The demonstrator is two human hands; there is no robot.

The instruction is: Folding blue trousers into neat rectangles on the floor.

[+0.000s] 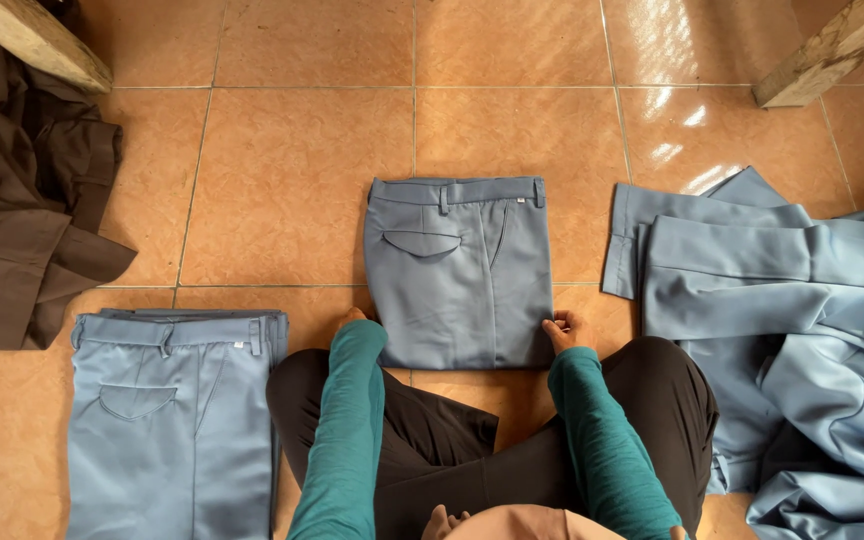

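I sit cross-legged on the tiled floor (292, 180), my knees in dark trousers and my arms in teal sleeves reaching forward; in front of me lies a folded pair of grey trousers (457, 270), waistband away from me, back pocket flap facing up, the folded lower edge nearest my legs. My right hand (567, 331) rests at the bottom right corner of this folded pair, fingers curled together and pinched on the cloth edge there; my left hand (352, 318) is at the bottom left corner, mostly hidden behind my own sleeve, so I cannot tell whether its fingers are closed or spread, only that it touches the fabric edge.

To my left, just beside my knee, lies a folded stack of lighter blue-grey trousers (167, 430), waistband also away from me, a curved pocket showing on the top piece; it is apart from the grey pair, with bare tile between them. Further left, in the upper corner, a heap of dark brown cloth (22, 220) lies loosely bunched, partly under a wooden leg (37, 40). To my right a loose pile of blue-grey garments (802, 340) spreads over the floor, unfolded and overlapping, reaching close to my right knee; another wooden leg (832, 50) stands at an angle in the upper right corner, well apart from the pile.
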